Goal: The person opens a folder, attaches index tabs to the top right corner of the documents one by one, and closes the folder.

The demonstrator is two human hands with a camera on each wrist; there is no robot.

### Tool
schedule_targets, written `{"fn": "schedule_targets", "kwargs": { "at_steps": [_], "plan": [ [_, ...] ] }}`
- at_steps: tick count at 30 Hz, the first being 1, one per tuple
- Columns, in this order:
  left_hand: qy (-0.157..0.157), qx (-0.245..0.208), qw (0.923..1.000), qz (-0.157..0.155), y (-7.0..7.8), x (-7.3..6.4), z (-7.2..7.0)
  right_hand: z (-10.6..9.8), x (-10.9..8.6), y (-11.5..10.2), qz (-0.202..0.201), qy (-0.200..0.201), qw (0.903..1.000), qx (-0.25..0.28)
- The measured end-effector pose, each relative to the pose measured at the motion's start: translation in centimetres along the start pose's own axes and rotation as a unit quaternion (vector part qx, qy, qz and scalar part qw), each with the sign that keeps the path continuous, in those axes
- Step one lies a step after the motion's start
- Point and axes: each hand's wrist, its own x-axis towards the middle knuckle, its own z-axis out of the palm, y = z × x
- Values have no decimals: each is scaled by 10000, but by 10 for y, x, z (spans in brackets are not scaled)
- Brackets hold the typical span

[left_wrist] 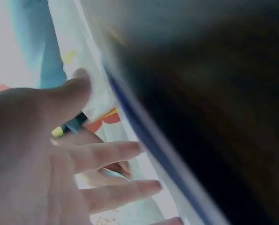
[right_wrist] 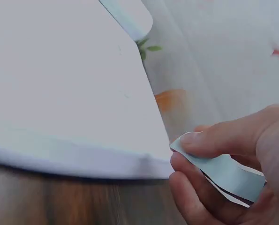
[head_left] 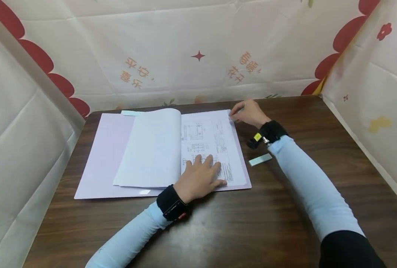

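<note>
A lilac folder (head_left: pixel 101 156) lies spread on the table, with white sheets inside and one leaf (head_left: pixel 155 149) turned over to the left. My left hand (head_left: pixel 200 178) rests with spread fingers on the lower part of the right-hand page (head_left: pixel 205 123), which bears printed line drawings. At that page's upper right corner is my right hand (head_left: pixel 250 112). Its thumb and fingers pinch a pale green sticky note strip (right_wrist: pixel 233 176), whose tip is at the paper's corner in the right wrist view. The left wrist view shows the left hand's fingers (left_wrist: pixel 111 157) stretched out.
A pale green sticky note pad (head_left: pixel 260 159) lies on the brown table (head_left: pixel 218 230) to the right of the folder. Another pale green strip (head_left: pixel 130 113) sticks out at the top of the turned leaf. Printed cloth (head_left: pixel 198 33) hangs behind and at both sides.
</note>
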Motion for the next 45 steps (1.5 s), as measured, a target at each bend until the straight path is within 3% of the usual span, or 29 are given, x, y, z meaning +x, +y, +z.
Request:
{"fn": "schedule_targets", "kwargs": {
  "at_steps": [4,10,21,26,33,39,42,45],
  "plan": [
    [-197,51,9998,-8,1,1,4,12,26,5,418,158,9979,466],
    [-328,266,9991,35,5,3,7,20,39,8,961,303,9929,627],
    [-300,381,9988,21,6,3,5,25,49,4,1509,444,9869,368],
    [-282,396,9988,-4,5,2,3,28,44,-6,1528,549,9863,298],
    [-309,364,9989,-41,1,2,3,30,39,-20,1540,655,9859,-74],
    [-273,413,9988,-26,0,2,4,33,53,-11,1525,646,9854,-404],
    [-262,434,9987,7,-1,2,4,34,66,-3,1475,645,9832,-857],
    [-226,487,9986,32,-1,1,4,30,76,2,1631,613,9732,-1497]
  ]
}}
